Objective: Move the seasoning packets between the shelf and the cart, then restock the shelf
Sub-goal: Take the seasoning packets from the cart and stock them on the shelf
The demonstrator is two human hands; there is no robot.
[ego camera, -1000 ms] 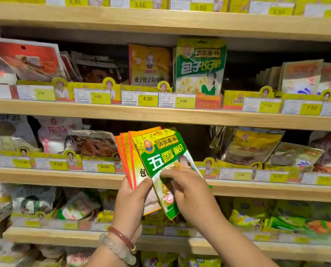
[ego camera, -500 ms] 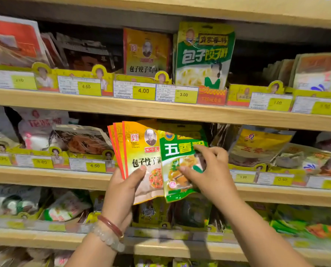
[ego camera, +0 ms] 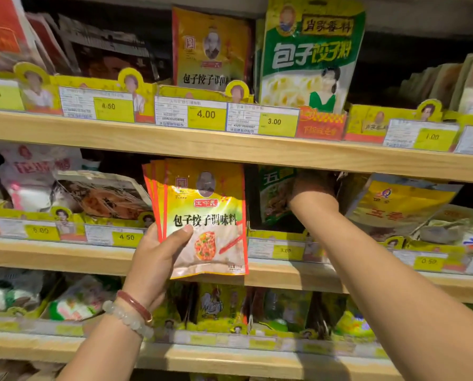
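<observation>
My left hand (ego camera: 158, 259) grips a fanned stack of yellow-and-red seasoning packets (ego camera: 206, 215) in front of the middle shelf (ego camera: 64, 254), thumb across the front one. My right hand (ego camera: 311, 192) reaches deep into the dark slot of that shelf, against a green five-spice packet (ego camera: 274, 193) that stands upright there. The fingers are hidden in shadow behind the packet, so the grip is not visible.
Wooden shelves hold rows of seasoning bags behind yellow price tags. Above, an orange packet (ego camera: 210, 48) and a large green bag (ego camera: 311, 53) stand upright. Yellow bags (ego camera: 395, 204) lie right of my right hand, brown and white bags (ego camera: 100, 193) to the left.
My right hand has carried the green packet away from the stack and into the middle shelf slot. The left hand still holds the remaining yellow packets. The view has moved closer.
</observation>
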